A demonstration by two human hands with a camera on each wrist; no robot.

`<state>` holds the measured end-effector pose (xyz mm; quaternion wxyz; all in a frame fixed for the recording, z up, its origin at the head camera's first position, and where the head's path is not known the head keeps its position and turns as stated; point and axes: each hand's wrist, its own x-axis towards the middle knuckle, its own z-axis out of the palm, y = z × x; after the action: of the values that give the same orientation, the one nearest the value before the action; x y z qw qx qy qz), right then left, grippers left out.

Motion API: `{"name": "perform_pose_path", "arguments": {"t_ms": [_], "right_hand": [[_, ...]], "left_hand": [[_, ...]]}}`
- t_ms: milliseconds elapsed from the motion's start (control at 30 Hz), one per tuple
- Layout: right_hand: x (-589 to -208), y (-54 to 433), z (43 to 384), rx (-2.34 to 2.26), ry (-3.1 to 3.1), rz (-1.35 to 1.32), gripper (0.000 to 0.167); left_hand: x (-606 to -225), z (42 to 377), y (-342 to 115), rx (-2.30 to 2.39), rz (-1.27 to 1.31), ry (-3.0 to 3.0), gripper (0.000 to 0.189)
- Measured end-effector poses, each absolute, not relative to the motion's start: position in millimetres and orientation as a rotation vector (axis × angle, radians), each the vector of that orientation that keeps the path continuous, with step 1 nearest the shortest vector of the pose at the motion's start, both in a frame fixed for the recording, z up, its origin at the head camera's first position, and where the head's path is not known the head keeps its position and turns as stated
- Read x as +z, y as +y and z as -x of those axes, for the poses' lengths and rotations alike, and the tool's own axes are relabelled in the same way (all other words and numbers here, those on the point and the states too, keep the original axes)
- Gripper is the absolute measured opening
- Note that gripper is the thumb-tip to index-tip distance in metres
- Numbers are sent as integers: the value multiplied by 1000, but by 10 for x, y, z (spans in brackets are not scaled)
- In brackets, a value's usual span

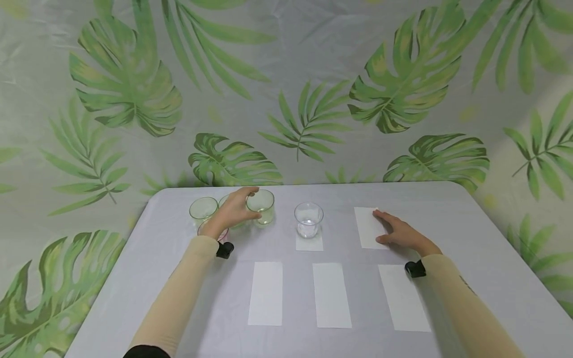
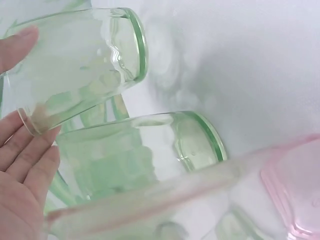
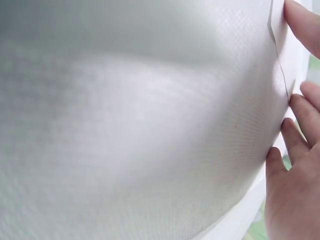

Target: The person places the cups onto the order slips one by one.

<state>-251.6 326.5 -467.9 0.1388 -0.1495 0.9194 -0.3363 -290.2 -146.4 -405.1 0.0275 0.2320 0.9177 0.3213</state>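
My left hand [image 1: 232, 213] grips a green-tinted glass [image 1: 265, 213] near its rim, thumb on one side and fingers on the other. In the left wrist view this held glass [image 2: 75, 60] has a second green glass [image 2: 125, 160] beside it. Whether the held glass touches the table is hard to tell. A pink glass [image 2: 295, 185] stands close under the left wrist, partly hidden in the head view. My right hand [image 1: 403, 232] rests its fingertips on a white paper rectangle [image 1: 366, 228] at the back right, fingers spread and holding nothing.
Another green glass [image 1: 202, 209] stands at the back left. A clear glass [image 1: 309, 219] stands on a white paper [image 1: 310, 245] between the hands. Three more papers lie in a front row: left [image 1: 265, 293], middle [image 1: 332, 296] and right [image 1: 403, 298], the last partly under the right wrist.
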Motion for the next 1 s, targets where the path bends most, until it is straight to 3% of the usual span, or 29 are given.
{"name": "perform_pose_path", "arguments": {"t_ms": [533, 1000], "right_hand": [[-4665, 3266, 2499, -983, 2667, 446, 85], [-4685, 3270, 2501, -1018, 2651, 435, 85]], "left_hand": [[-3888, 2690, -1342, 1360, -879, 2722, 73], [-3577, 2534, -936, 1474, -1109, 2638, 73]]}}
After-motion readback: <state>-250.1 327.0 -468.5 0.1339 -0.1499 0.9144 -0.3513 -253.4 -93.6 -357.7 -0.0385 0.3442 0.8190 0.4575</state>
